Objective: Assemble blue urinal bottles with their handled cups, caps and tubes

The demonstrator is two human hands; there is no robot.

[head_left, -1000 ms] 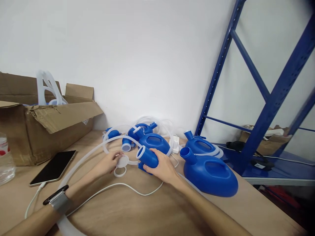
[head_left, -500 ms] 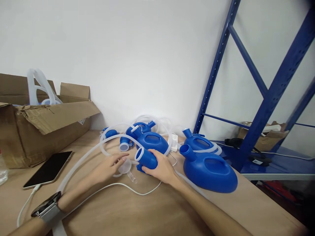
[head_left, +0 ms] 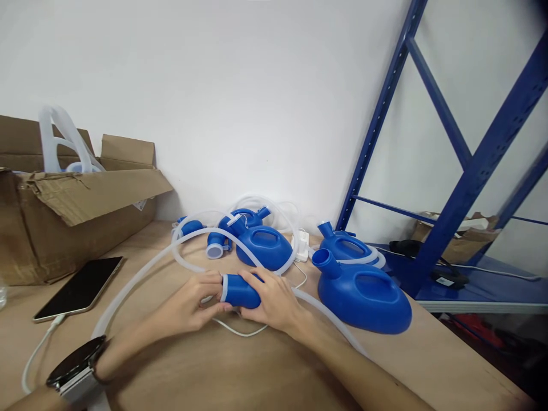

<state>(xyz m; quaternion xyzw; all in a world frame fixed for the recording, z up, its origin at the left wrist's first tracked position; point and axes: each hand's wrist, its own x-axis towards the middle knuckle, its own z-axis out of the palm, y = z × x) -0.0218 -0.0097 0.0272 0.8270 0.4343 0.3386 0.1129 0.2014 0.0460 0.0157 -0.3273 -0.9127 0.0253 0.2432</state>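
My right hand (head_left: 274, 299) grips a small blue plastic cup-shaped fitting (head_left: 238, 291) lying on its side on the wooden table (head_left: 265, 371). My left hand (head_left: 194, 302) presses a whitish cap against the fitting's open end, fingers curled round it. A translucent white tube (head_left: 141, 271) loops from the fitting across the table toward me. A watch sits on my left wrist.
Several blue plastic jugs with spouts (head_left: 363, 294) and coiled tubing lie behind and to the right. A phone (head_left: 79, 287) on a white cable lies left. An open cardboard box (head_left: 64, 217) holds more tubing. Blue metal shelving (head_left: 462, 188) stands right.
The fitting has been laid flatter and lower on the table. My left hand has brought the loose white cap onto its open end and closed round it.
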